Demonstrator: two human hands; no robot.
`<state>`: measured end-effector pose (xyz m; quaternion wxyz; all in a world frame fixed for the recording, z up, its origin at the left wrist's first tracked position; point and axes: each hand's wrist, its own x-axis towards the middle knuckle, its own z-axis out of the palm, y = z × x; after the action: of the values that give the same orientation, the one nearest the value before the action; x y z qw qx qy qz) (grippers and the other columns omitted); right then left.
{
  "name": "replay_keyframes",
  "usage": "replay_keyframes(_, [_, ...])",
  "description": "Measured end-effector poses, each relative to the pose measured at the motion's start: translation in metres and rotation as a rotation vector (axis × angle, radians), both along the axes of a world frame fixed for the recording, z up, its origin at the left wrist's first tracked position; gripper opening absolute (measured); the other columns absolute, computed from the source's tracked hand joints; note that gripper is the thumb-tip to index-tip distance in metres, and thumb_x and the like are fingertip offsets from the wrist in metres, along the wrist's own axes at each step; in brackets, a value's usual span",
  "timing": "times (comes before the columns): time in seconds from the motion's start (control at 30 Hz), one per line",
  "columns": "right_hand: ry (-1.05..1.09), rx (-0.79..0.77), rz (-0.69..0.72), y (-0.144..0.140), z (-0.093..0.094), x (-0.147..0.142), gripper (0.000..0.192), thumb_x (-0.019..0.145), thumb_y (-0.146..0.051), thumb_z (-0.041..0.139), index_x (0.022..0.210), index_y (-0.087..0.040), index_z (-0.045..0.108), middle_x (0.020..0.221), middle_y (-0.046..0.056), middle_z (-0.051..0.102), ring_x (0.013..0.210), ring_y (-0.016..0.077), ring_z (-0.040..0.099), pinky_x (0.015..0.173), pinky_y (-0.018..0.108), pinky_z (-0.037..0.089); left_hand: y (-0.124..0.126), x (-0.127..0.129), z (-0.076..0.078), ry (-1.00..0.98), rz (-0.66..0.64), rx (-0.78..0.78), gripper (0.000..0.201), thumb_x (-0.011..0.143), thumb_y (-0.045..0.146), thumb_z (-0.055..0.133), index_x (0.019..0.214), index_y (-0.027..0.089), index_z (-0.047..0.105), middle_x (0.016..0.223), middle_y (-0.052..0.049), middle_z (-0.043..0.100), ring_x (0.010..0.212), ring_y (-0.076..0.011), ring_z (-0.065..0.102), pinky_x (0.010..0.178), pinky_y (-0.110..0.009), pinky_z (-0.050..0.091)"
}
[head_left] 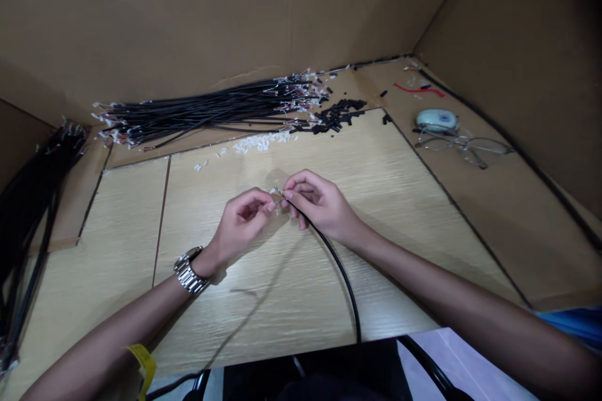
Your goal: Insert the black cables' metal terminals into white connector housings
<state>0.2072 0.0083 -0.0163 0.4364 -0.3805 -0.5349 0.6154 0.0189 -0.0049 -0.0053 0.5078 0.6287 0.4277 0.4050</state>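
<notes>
A black cable (338, 260) curves up from the table's front edge to my right hand (317, 200), whose thumb and fingers pinch it close to its stripped end. Thin bare and coloured wires (278, 193) fan out of that end between my two hands. My left hand (247, 216) is closed, thumb against forefinger, at the tip of one thin wire. The fingertips hide part of this wire, and whether a small piece sits on it I cannot tell. Both hands are held above the wooden tabletop (211, 319).
Behind my hands lies a bundle of black cables (202, 106), with white sleeves (263, 141) and short black tubes (336, 116) beside it. More cables (37, 182) hang at the left. Glasses (470, 144), a pale green case (436, 119) and a red strip (418, 90) lie right. Cardboard walls (188, 12) enclose the table.
</notes>
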Motion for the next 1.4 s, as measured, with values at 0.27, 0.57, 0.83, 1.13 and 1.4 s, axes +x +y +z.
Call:
replay_keyframes(0.27, [-0.202, 0.154, 0.002, -0.006, 0.003, -0.002, 0.008, 0.092, -0.026, 0.057, 0.095, -0.02, 0.056, 0.077, -0.002, 0.059, 0.057, 0.0076, 0.055, 0.045, 0.016, 0.046, -0.001, 0.0, 0.003, 0.198, 0.103, 0.203, 0.013, 0.092, 0.027, 0.061, 0.086, 0.016, 0.067, 0.079, -0.002, 0.063, 0.063, -0.0102, 0.052, 0.054, -0.02, 0.04])
replay_keyframes(0.57, [-0.322, 0.273, -0.002, -0.008, 0.008, -0.004, 0.006, 0.089, -0.024, 0.061, 0.091, -0.02, 0.057, 0.073, -0.004, 0.056, 0.055, 0.006, 0.049, 0.049, 0.018, 0.039, -0.001, -0.001, 0.0, 0.167, 0.098, 0.19, 0.014, 0.092, 0.029, 0.062, 0.091, 0.017, 0.068, 0.074, -0.001, 0.065, 0.061, -0.0092, 0.052, 0.054, -0.019, 0.04])
replay_keyframes(0.83, [-0.271, 0.271, -0.001, -0.01, 0.01, -0.003, 0.007, 0.089, -0.023, 0.061, 0.088, -0.019, 0.056, 0.07, -0.004, 0.055, 0.056, 0.0058, 0.049, 0.049, 0.017, 0.041, 0.001, -0.002, -0.003, 0.119, 0.121, 0.119, 0.017, 0.091, 0.033, 0.063, 0.092, 0.016, 0.067, 0.071, 0.0, 0.063, 0.051, -0.007, 0.045, 0.046, -0.019, 0.036])
replay_keyframes(1.13, [-0.002, 0.008, 0.031, -0.005, 0.007, -0.002, 0.018, 0.093, -0.037, 0.058, 0.093, -0.019, 0.056, 0.073, 0.0, 0.064, 0.054, 0.0102, 0.055, 0.037, 0.017, 0.045, -0.002, 0.0, 0.001, 0.163, 0.096, 0.243, 0.011, 0.093, 0.026, 0.062, 0.09, 0.017, 0.068, 0.079, -0.003, 0.068, 0.061, -0.0092, 0.054, 0.052, -0.019, 0.041])
replay_keyframes(1.4, [0.01, -0.021, 0.064, -0.005, 0.003, -0.002, 0.021, 0.09, -0.036, 0.064, 0.103, -0.02, 0.062, 0.079, 0.0, 0.067, 0.057, 0.0086, 0.056, 0.04, 0.015, 0.047, -0.005, 0.0, 0.004, 0.199, 0.041, 0.439, 0.006, 0.091, 0.016, 0.062, 0.092, 0.017, 0.068, 0.078, -0.003, 0.069, 0.062, -0.0092, 0.055, 0.058, -0.021, 0.043])
